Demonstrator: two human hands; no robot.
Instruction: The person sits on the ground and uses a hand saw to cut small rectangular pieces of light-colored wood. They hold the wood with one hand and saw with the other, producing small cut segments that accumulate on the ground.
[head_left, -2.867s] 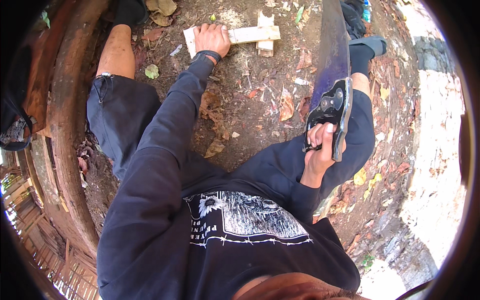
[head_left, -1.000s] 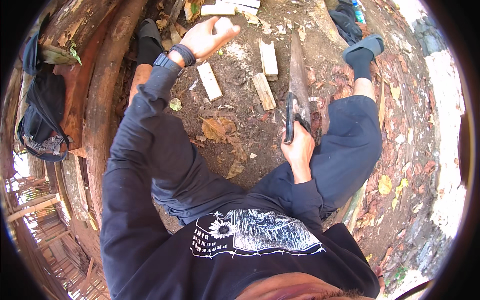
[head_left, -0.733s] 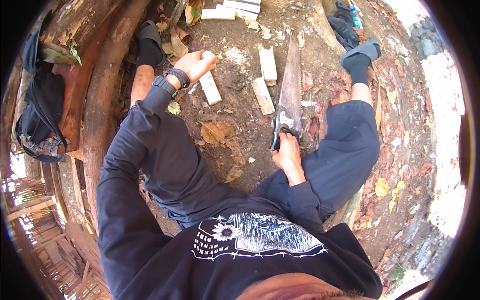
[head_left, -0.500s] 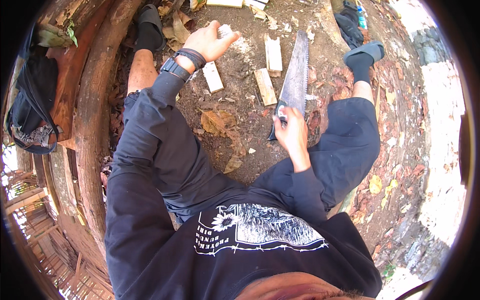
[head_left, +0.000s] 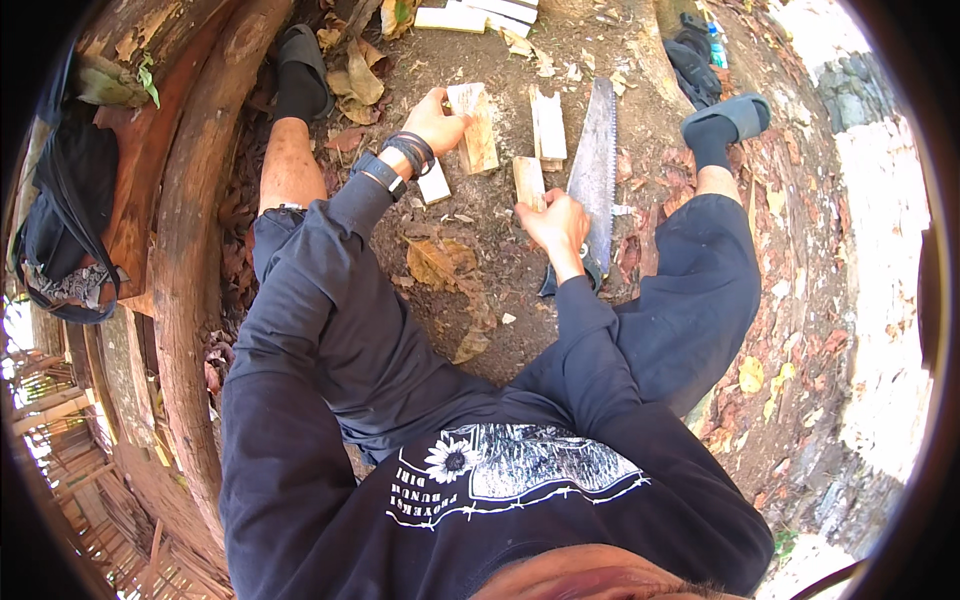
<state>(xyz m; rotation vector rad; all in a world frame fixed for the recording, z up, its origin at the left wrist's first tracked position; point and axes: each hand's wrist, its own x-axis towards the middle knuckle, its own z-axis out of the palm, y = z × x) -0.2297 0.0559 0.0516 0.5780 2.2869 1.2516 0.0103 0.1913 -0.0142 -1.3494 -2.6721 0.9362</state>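
Observation:
My left hand [head_left: 437, 126] is closed on the left side of a pale wooden block [head_left: 477, 138], which stands tilted over the ground. My right hand [head_left: 558, 222] has its thumb and fingers closed on the near end of a smaller wood piece [head_left: 529, 180]. Just right of that hand lies a hand saw [head_left: 597, 150], its toothed blade pointing away from me and its dark handle partly hidden behind my wrist. Another wood piece [head_left: 547, 122] rests between the block and the blade. Partly covered by my left hand and wrist is a short offcut [head_left: 434, 184].
More pale boards [head_left: 450, 19] lie at the far side. A long log [head_left: 180, 250] runs along the left, with a black bag [head_left: 70, 200] beyond it. Dry leaves [head_left: 440, 262] and wood chips litter the soil. A dark bag [head_left: 692, 70] sits at far right.
My right hand has left the saw handle and moved left onto the small wood piece. My left hand has come down and nearer, turning its block so the broad face shows.

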